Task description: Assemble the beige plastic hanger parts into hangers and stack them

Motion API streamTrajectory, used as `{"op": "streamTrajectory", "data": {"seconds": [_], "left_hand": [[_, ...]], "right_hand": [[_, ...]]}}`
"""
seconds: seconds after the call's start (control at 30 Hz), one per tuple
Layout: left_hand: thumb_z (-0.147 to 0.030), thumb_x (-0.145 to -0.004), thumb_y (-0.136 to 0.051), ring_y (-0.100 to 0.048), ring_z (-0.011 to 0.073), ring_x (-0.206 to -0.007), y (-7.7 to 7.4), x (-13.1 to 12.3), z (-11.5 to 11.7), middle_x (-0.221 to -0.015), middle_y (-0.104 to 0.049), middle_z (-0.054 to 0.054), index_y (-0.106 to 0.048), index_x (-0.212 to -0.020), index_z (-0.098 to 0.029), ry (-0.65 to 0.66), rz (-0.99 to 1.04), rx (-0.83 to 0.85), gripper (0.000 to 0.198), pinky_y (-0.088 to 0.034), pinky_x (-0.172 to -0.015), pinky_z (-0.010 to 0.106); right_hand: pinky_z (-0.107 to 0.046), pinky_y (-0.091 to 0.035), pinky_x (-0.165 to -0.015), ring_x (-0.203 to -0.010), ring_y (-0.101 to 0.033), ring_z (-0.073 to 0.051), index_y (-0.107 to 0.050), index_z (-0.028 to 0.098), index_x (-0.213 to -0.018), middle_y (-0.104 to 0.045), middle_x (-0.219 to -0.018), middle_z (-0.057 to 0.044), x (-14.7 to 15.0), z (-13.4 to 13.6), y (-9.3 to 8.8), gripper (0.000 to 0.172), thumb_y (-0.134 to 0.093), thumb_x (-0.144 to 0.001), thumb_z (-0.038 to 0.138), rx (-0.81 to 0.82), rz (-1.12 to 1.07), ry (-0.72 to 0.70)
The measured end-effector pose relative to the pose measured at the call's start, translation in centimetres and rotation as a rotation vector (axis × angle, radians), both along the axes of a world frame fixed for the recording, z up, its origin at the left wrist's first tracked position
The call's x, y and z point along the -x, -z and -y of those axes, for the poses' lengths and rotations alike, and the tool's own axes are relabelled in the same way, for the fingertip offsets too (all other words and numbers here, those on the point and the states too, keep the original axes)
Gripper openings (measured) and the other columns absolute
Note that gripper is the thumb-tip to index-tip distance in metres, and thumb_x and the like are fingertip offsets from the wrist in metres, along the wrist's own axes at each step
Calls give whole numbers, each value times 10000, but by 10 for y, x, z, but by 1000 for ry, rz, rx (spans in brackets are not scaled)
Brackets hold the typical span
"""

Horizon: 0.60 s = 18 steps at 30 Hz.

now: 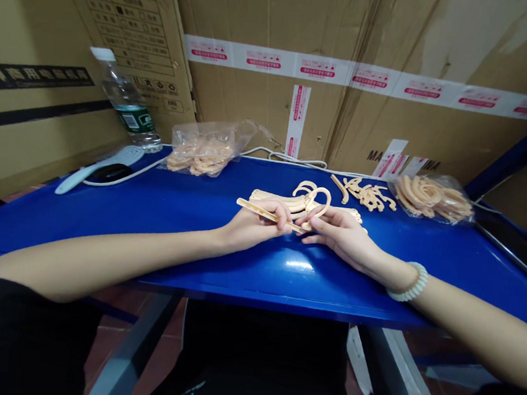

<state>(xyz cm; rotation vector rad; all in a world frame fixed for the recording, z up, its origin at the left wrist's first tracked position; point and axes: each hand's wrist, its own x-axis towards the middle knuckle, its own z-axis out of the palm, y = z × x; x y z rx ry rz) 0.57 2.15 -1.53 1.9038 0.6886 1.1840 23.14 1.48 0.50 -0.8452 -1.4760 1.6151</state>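
In the middle of the blue desk [219,268], my left hand [254,227] is closed around a long, narrow beige plastic strip [254,207], which slants down to the right. My right hand [350,237] pinches a beige plastic hook [327,197], its curve standing up above the fingers. The right end of the strip meets the foot of the hook between my fingertips; whether they are joined I cannot tell. Just behind my hands lie several flat beige strips [263,195], partly covered by the fingers. Another curved hook [302,186] rests on them.
Small beige pieces [370,194] lie in a heap behind my right hand. Clear bags of beige parts stand at left [202,153] and right [433,198]. A water bottle [130,107], a pale slotted utensil [103,166], a white cable [295,158] and a dark phone [519,247] surround them.
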Motion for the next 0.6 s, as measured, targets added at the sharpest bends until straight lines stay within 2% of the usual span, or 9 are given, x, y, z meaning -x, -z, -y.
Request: {"op": "streamTrajectory", "data": {"seconds": [0.27,0.5,0.6], "left_hand": [[-238,-828,-744,-659,173,-826,-2,0,1,-790,-670,24,-595,-653,-187,-28,1,-36,235,-555,-817,318],[-187,-876,-701,-672,174,-829,-3,1,2,-829,-701,46,-615,-687,-182,37,-57,-228,208,-535,-847,332],[-188,-872,-707,-669,175,-824,-2,2,2,-826,-697,43,-618,-693,-184,44,-70,-261,200,-533,-841,330]], "right_hand": [[-298,-635,-787,-884,-758,-194,-695,178,-901,-779,-999,-88,1,1,-5,344,-885,-755,426,25,19,-37],[-278,-635,-774,-802,-760,-172,-676,175,-924,-756,-878,-53,1,1,-1,378,-888,-750,435,-21,42,-31],[-295,-635,-748,-757,-753,-173,-646,184,-911,-740,-818,-35,2,1,2,388,-885,-750,443,-62,43,-6]]}}
